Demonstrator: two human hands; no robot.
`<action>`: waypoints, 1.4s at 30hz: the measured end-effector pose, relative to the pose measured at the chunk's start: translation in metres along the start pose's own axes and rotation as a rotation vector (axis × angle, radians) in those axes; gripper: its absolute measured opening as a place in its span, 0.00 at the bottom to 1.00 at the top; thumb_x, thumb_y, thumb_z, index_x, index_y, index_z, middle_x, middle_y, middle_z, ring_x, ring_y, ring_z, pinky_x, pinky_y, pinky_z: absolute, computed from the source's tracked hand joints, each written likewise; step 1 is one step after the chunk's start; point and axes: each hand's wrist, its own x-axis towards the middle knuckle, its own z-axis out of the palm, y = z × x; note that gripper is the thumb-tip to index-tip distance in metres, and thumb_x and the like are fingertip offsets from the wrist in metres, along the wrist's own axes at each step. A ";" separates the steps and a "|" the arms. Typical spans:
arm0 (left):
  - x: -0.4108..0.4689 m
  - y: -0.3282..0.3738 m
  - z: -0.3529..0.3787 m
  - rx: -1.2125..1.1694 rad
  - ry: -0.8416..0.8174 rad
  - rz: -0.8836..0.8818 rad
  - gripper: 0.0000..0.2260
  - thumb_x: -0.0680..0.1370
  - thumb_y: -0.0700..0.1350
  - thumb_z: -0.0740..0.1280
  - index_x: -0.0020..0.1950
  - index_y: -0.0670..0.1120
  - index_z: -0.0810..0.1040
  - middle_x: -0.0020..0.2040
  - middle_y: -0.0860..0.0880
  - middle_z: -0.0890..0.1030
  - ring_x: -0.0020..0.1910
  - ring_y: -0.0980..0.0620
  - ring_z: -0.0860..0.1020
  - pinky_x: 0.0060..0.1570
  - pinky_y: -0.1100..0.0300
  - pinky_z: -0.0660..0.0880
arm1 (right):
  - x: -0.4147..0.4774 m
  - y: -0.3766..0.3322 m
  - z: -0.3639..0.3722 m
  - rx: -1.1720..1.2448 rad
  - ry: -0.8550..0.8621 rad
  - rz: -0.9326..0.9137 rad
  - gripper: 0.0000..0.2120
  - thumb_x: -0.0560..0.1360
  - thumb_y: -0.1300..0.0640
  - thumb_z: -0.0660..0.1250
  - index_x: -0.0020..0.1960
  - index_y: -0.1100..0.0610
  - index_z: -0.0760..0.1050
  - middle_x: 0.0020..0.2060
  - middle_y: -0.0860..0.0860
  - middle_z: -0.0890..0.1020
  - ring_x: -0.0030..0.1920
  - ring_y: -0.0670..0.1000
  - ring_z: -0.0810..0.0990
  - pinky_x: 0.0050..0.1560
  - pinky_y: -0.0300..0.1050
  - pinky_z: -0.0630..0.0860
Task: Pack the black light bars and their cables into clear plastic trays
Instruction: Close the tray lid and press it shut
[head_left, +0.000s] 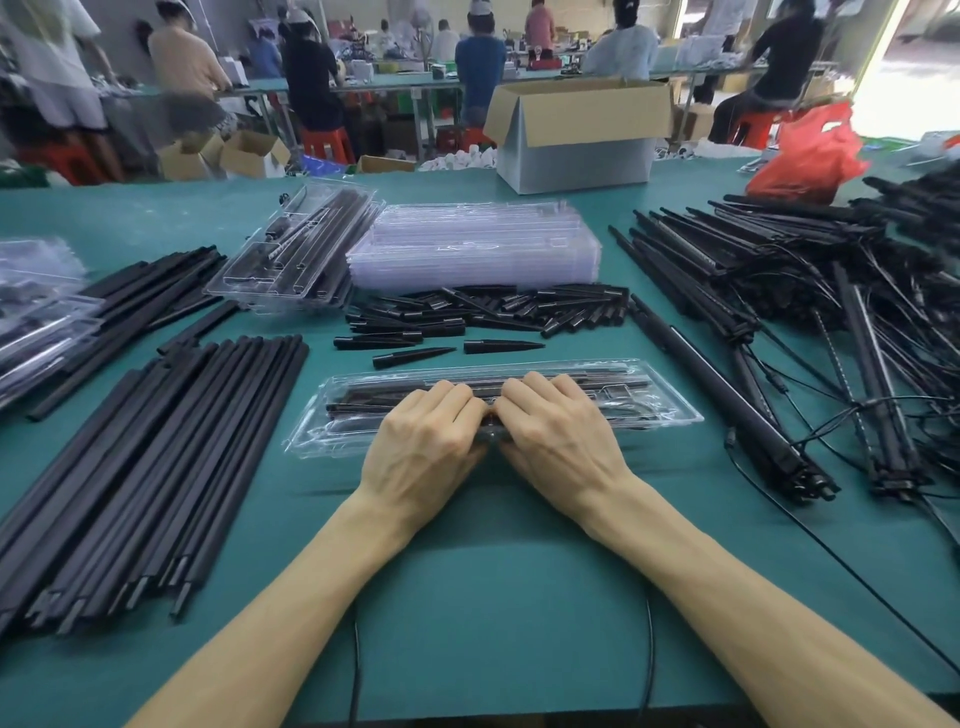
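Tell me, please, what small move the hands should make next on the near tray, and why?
Probably slide both hands apart, pressing the light bars down. The left hand and right hand grip them at the middle of the clear tray, while their ends lie untouched.

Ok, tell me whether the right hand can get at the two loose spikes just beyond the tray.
Probably yes. The right hand holds the tray, and the loose spikes lie just beyond its far rim with nothing between; it would have to let go first.
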 end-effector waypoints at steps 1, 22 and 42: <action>0.000 0.000 0.000 -0.003 -0.006 -0.001 0.02 0.71 0.39 0.71 0.42 0.43 0.79 0.38 0.47 0.77 0.38 0.45 0.76 0.37 0.52 0.74 | 0.000 0.000 0.000 0.000 -0.002 -0.001 0.07 0.68 0.65 0.70 0.37 0.57 0.75 0.36 0.53 0.78 0.38 0.56 0.78 0.37 0.51 0.74; 0.000 -0.001 -0.002 0.002 -0.042 0.014 0.01 0.72 0.40 0.70 0.42 0.43 0.79 0.38 0.46 0.77 0.38 0.44 0.77 0.37 0.51 0.75 | 0.000 -0.002 -0.001 -0.010 -0.032 0.008 0.07 0.69 0.65 0.71 0.37 0.56 0.76 0.36 0.52 0.79 0.38 0.55 0.78 0.38 0.49 0.74; 0.001 0.006 -0.005 0.069 0.062 -0.070 0.06 0.75 0.36 0.63 0.44 0.42 0.80 0.40 0.45 0.79 0.40 0.42 0.77 0.40 0.48 0.76 | -0.003 0.003 -0.006 0.046 -0.075 0.125 0.04 0.74 0.66 0.67 0.45 0.59 0.78 0.42 0.54 0.78 0.43 0.57 0.76 0.46 0.51 0.73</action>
